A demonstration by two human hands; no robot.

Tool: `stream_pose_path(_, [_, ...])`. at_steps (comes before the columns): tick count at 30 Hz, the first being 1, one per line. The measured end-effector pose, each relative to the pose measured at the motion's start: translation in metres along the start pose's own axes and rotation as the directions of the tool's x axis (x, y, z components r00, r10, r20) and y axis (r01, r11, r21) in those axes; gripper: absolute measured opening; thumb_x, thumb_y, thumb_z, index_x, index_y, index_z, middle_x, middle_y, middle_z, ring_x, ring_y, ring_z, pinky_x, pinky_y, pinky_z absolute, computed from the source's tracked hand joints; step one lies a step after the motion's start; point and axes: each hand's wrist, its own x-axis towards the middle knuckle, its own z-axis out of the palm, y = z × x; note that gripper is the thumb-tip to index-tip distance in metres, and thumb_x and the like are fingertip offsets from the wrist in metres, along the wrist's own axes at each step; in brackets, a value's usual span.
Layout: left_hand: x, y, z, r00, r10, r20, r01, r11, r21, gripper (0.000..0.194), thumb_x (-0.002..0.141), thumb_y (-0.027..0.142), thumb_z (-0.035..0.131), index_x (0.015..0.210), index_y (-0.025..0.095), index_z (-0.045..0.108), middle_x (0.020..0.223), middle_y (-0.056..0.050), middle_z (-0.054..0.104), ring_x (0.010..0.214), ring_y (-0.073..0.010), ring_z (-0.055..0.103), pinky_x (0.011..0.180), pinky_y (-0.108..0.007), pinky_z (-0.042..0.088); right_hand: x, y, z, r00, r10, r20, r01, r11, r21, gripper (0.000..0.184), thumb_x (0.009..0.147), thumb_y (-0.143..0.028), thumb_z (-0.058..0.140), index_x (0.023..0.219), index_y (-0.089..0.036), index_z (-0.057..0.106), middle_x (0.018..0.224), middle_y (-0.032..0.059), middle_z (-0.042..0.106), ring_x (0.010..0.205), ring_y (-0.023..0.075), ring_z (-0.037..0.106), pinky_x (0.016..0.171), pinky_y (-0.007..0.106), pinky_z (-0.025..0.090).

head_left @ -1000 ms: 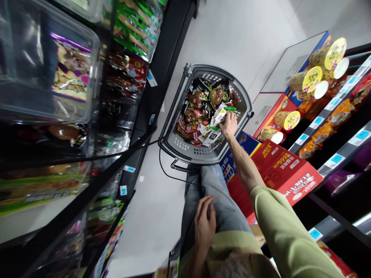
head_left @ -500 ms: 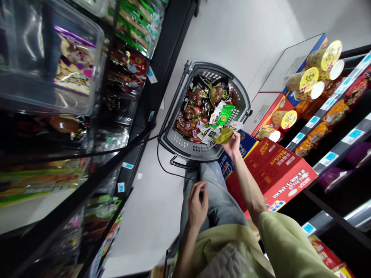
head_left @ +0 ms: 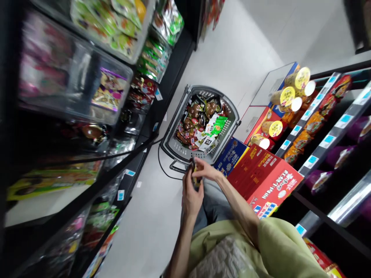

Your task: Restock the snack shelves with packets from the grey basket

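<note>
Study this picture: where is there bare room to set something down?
Bare floor stretches beyond the basket, between the left shelf and boxes at right. A nearly bare patch runs left of the legs, alongside that shelf. Crowded: the basket, heaped with packets, and its right side, close to the blue box.

Looks like matt grey plastic on the basket (head_left: 176,143), perforated; shines as thin, crinkled film on the brown snack packs (head_left: 211,108) and the green packet (head_left: 219,125); reads as smooth, printed card on the red carton (head_left: 279,185); appears see-through and glossy, like hard plastic, on the clear bin (head_left: 82,63); falls in matt cloth folds on the yellow-green sleeve (head_left: 285,247); spreads smooth with a faint sheen over the floor (head_left: 147,216)
</note>
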Motion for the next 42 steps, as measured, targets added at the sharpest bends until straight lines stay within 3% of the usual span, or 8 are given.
stream_pose_path(4, [-0.054, 0.001, -0.029, 0.966, -0.254, -0.041, 0.252, 0.966, -0.058, 0.056, 0.086, 0.040, 0.073, 0.137, 0.020, 0.059, 0.133, -0.017, 0.070, 0.121, -0.0329, 0.070, 0.104, -0.048, 0.057, -0.048, -0.006, 0.038, 1.000, -0.005, -0.002, 0.004, 0.959, -0.283, 0.062, 0.041, -0.032, 0.101, 0.094, -0.021, 0.070, 0.085, -0.0048, 0.071, 0.078, 0.0148, 0.064, 0.076, 0.026, 0.055])
stream_pose_path(7, [-0.088, 0.012, -0.065, 0.956, -0.292, -0.003, 0.289, 0.947, -0.143, 0.056, 0.075, 0.042, 0.082, 0.125, 0.022, 0.066, 0.121, -0.012, 0.077, 0.110, -0.0309, 0.075, 0.096, -0.043, 0.061, -0.090, -0.011, 0.068, 1.000, 0.002, 0.012, 0.003, 0.927, -0.375, 0.050, 0.046, -0.040, 0.100, 0.084, -0.020, 0.072, 0.080, -0.0027, 0.073, 0.072, 0.0157, 0.063, 0.070, 0.028, 0.054])
stream_pose_path(12, [-0.138, 0.034, -0.115, 0.972, -0.226, -0.068, 0.208, 0.956, -0.209, 0.057, 0.070, 0.042, 0.081, 0.121, 0.022, 0.067, 0.116, -0.010, 0.079, 0.105, -0.0304, 0.076, 0.092, -0.041, 0.062, -0.147, -0.030, 0.120, 0.993, -0.065, 0.095, 0.099, 0.907, -0.410, 0.053, 0.057, -0.051, 0.095, 0.091, -0.016, 0.073, 0.076, -0.0010, 0.071, 0.056, 0.0103, 0.053, 0.050, 0.023, 0.042])
stream_pose_path(17, [-0.176, 0.046, -0.131, 0.969, -0.167, -0.181, 0.114, 0.956, -0.269, 0.046, 0.069, 0.048, 0.079, 0.108, 0.025, 0.070, 0.100, -0.005, 0.081, 0.093, -0.0294, 0.078, 0.085, -0.039, 0.062, -0.190, -0.077, 0.162, 0.948, 0.018, 0.319, 0.187, 0.779, -0.599, 0.046, 0.060, -0.047, 0.095, 0.084, -0.014, 0.074, 0.072, 0.0006, 0.072, 0.049, 0.0078, 0.048, 0.044, 0.020, 0.037])
stream_pose_path(23, [-0.222, 0.056, -0.154, 0.942, -0.118, -0.315, -0.067, 0.853, -0.518, 0.034, 0.093, 0.050, 0.058, 0.111, 0.024, 0.068, 0.105, -0.007, 0.080, 0.093, -0.0258, 0.076, 0.084, -0.036, 0.059, -0.207, -0.094, 0.220, 0.967, -0.135, 0.216, 0.249, 0.671, -0.698, 0.043, 0.055, -0.044, 0.097, 0.070, -0.013, 0.072, 0.057, -0.0002, 0.068, 0.042, 0.0065, 0.040, 0.040, 0.019, 0.027])
stream_pose_path(27, [-0.249, 0.041, -0.181, 0.883, -0.203, -0.423, -0.147, 0.737, -0.660, 0.040, 0.093, 0.055, 0.057, 0.113, 0.020, 0.065, 0.107, -0.010, 0.079, 0.091, -0.0264, 0.075, 0.081, -0.038, 0.060, -0.206, -0.061, 0.266, 0.957, -0.217, 0.193, 0.289, 0.647, -0.706, 0.046, 0.067, -0.060, 0.087, 0.074, -0.018, 0.070, 0.064, 0.0005, 0.071, 0.045, 0.0094, 0.048, 0.042, 0.021, 0.033])
stream_pose_path(33, [-0.297, -0.021, -0.242, 0.774, -0.257, -0.579, -0.349, 0.590, -0.728, 0.059, 0.090, 0.060, 0.062, 0.130, 0.017, 0.056, 0.130, -0.016, 0.072, 0.110, -0.0282, 0.073, 0.095, -0.041, 0.059, -0.203, 0.031, 0.355, 0.944, -0.302, 0.129, 0.314, 0.715, -0.625, 0.054, 0.061, -0.071, 0.085, 0.075, -0.021, 0.068, 0.071, 0.0031, 0.073, 0.054, 0.0175, 0.061, 0.051, 0.030, 0.048])
stream_pose_path(42, [-0.365, -0.108, -0.296, 0.657, -0.387, -0.647, -0.428, 0.515, -0.743, 0.053, 0.082, 0.061, 0.070, 0.116, 0.020, 0.063, 0.104, -0.008, 0.078, 0.092, -0.0271, 0.073, 0.082, -0.037, 0.058, -0.203, 0.137, 0.425, 0.825, -0.355, 0.440, 0.562, 0.426, -0.709, 0.048, 0.076, -0.068, 0.075, 0.071, -0.023, 0.058, 0.070, -0.0021, 0.061, 0.061, 0.0152, 0.052, 0.058, 0.027, 0.044])
